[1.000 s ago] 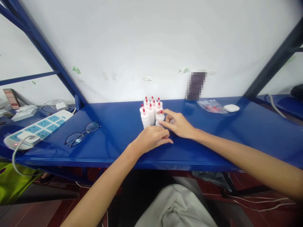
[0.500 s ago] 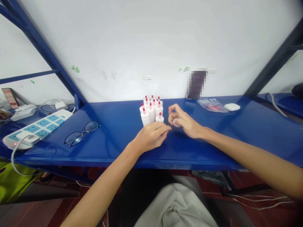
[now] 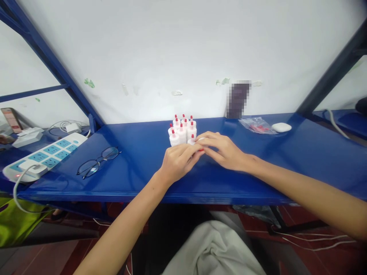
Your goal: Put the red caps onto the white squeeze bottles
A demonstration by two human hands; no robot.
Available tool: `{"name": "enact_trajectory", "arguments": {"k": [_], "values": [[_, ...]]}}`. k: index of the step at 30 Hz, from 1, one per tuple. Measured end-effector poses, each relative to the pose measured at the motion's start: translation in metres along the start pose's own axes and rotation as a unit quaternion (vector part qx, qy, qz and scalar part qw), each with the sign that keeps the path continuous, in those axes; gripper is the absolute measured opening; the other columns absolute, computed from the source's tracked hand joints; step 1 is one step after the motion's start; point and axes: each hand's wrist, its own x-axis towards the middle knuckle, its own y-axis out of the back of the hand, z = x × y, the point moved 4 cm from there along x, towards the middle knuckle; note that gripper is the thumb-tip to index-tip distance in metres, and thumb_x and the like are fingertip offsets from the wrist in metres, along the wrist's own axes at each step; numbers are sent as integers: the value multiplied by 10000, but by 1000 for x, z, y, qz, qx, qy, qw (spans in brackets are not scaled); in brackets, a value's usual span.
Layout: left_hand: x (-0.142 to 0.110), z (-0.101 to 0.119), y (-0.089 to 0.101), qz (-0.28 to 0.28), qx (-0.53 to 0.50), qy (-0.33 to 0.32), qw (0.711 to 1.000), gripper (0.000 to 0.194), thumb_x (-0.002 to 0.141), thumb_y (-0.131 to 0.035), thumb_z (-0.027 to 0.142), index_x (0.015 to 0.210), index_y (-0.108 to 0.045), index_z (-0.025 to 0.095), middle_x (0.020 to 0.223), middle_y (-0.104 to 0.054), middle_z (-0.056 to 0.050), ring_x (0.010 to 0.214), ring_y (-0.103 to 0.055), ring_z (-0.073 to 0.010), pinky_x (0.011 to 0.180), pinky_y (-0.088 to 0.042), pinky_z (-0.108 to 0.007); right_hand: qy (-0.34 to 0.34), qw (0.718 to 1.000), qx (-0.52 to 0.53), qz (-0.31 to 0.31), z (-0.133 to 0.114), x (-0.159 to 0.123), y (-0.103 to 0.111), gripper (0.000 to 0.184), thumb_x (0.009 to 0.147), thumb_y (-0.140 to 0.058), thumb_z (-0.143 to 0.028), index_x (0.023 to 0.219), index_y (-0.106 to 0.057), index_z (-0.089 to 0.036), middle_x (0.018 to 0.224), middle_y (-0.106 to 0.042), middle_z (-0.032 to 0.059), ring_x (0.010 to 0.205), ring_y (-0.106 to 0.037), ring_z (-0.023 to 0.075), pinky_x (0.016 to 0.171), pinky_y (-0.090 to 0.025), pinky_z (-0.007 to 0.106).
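Note:
My left hand (image 3: pixel 179 159) is closed, thumb and forefinger pinched on a small red cap (image 3: pixel 201 149). Against those fingertips, my right hand (image 3: pixel 225 151) curls its fingers over a white bottle (image 3: pixel 203 141), which is mostly hidden. The two hands touch at the fingers. Just behind them a tight group of white squeeze bottles (image 3: pixel 181 135) stands upright, each with a red tip. My left hand covers the lower part of the front ones.
Folded-open glasses (image 3: pixel 99 162) and a power strip (image 3: pixel 46 156) lie at left on the blue table (image 3: pixel 137 168). Toward the back right are a blurred dark phone-like slab (image 3: pixel 238 100), a clear bag (image 3: pixel 258 126) with red pieces, and a white rounded case (image 3: pixel 281 127).
My right hand has moved left with the white bottle and now meets my left hand. Red shows between the fingertips. My left hand has barely shifted.

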Motion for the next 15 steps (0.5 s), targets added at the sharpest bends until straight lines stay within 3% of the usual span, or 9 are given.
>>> {"name": "enact_trajectory", "arguments": {"k": [7, 15], "values": [[-2, -2, 2, 24, 9, 1, 1000, 107, 926, -654, 223, 1015, -630, 170, 699, -694, 24, 538, -593, -71, 565, -438, -196, 5, 997, 60, 45, -4, -1, 1, 182, 952, -515, -238, 1037, -660, -169, 999, -649, 94, 791, -611, 162, 666, -509, 283], [-3, -2, -3, -30, 4, -22, 999, 95, 954, -581, 203, 1041, -613, 185, 785, -729, 10, 619, -659, -85, 595, -460, -195, 3, 988, 151, 1, -5, 0, -2, 161, 895, -588, -262, 1007, -648, -163, 1009, -637, 75, 854, -593, 171, 781, -492, 317]]}}
